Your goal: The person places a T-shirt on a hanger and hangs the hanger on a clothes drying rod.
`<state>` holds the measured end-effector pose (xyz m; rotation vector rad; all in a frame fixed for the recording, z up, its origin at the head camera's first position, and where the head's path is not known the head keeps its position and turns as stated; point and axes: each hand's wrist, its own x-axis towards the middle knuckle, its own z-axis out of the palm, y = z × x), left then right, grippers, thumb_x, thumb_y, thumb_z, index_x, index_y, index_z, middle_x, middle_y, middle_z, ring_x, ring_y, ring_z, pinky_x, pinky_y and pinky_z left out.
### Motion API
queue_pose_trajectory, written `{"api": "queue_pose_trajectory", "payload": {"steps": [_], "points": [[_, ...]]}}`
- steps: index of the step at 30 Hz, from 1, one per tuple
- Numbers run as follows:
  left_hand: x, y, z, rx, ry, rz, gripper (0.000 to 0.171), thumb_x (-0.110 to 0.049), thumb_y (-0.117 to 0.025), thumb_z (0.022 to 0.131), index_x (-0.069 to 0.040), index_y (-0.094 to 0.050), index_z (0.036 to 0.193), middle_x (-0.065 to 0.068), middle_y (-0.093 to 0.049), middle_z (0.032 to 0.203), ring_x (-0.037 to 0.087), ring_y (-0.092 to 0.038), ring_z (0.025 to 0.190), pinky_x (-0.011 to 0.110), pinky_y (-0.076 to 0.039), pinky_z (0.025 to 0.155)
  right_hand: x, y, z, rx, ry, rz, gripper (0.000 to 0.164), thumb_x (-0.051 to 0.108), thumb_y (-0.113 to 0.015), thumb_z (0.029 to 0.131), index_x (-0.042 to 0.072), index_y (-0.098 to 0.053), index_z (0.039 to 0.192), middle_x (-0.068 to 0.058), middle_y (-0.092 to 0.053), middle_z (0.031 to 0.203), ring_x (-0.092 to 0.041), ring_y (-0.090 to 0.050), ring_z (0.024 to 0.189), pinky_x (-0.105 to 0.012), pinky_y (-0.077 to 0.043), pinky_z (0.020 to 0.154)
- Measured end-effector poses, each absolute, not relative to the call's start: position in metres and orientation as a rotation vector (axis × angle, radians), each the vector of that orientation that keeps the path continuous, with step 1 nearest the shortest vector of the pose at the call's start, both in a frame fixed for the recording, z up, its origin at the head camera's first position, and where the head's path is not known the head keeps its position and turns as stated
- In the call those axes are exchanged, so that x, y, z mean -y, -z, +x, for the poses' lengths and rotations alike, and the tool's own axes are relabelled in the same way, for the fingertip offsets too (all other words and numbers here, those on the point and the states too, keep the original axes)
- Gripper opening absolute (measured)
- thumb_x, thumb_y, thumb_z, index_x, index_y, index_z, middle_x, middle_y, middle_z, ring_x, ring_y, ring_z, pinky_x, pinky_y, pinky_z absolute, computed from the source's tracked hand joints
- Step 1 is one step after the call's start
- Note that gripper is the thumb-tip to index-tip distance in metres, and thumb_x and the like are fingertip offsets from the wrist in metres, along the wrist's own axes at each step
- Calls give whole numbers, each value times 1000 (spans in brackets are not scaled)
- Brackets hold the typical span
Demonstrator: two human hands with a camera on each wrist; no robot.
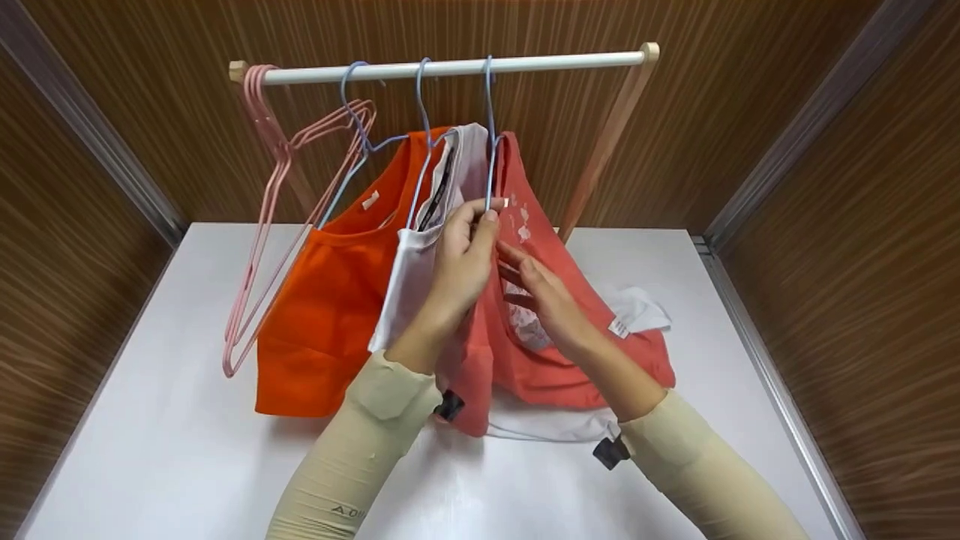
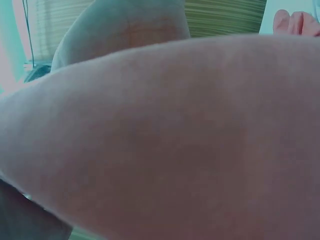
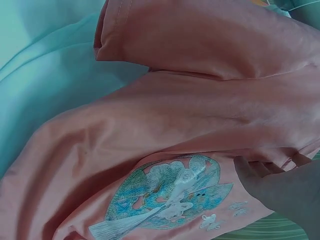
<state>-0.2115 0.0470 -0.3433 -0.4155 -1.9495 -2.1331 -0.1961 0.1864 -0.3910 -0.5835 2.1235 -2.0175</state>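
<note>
A coral top (image 1: pixel 540 225) with a printed front hangs from a thin blue hanger (image 1: pixel 490 112) on the rail. My left hand (image 1: pixel 465 259) pinches that hanger below its hook, at the top's neck. Lower and to the right, my right hand (image 1: pixel 551 300) touches the coral top with its fingers extended. The right wrist view shows these fingers (image 3: pixel 245 170) on the fabric beside a fan-shaped print (image 3: pixel 165 195). Left of the hands hang a white top (image 1: pixel 412 270) and an orange top (image 1: pixel 322 300), each on a blue hanger. Skin fills most of the left wrist view.
A white rail (image 1: pixel 570 61) on a wooden stand (image 1: pixel 607 150) carries the clothes. Several pink hangers (image 1: pixel 262 217) hang at its left end. White cloth (image 1: pixel 641 309) lies behind the coral top on the white table (image 1: pixel 150 420). Wood-patterned panels (image 1: pixel 847 225) enclose the sides and back.
</note>
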Motion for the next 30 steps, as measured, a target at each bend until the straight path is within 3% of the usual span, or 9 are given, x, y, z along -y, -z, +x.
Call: {"api": "queue_pose_trajectory", "payload": {"steps": [8,13,21,25,30], "points": [[-39,350,-213,2055,2031,-420,33,-6,-50,92,4,-52,124,15,-47,102,16,-44,84,23,-38,73,-188,395,-194,-2112,2010,-557,45,16,-18,101,1,-27,142,-14,-33,144,-27,-37,128,-52,-31,101],[-34,368,-221,2071,1995,-452,45,-11,-58,89,-6,-47,132,13,-44,106,19,-46,80,26,-41,69,-189,397,-191,-2122,1991,-563,45,17,-19,101,3,-28,143,-13,-33,144,-26,-36,129,-52,-30,101],[-20,369,-203,2119,1753,-573,47,-12,-62,85,-12,-48,130,9,-41,111,19,-45,87,35,-41,73,-195,407,-185,-2139,1947,-520,47,19,-23,100,3,-25,143,-18,-28,145,-36,-31,130,-48,-32,101],[-10,363,-186,2121,1678,-628,42,-8,-59,85,-15,-51,126,6,-39,114,18,-46,93,31,-43,70,-204,417,-182,-2151,1884,-517,45,17,-27,101,3,-25,144,-19,-27,145,-37,-28,131,-48,-33,100],[2,341,-156,2082,1673,-660,37,2,-57,84,-6,-54,120,10,-40,113,25,-47,94,30,-43,66,-221,437,-175,-2209,1748,-467,45,19,-34,100,6,-28,143,-17,-27,146,-34,-27,132,-48,-31,102]]}}
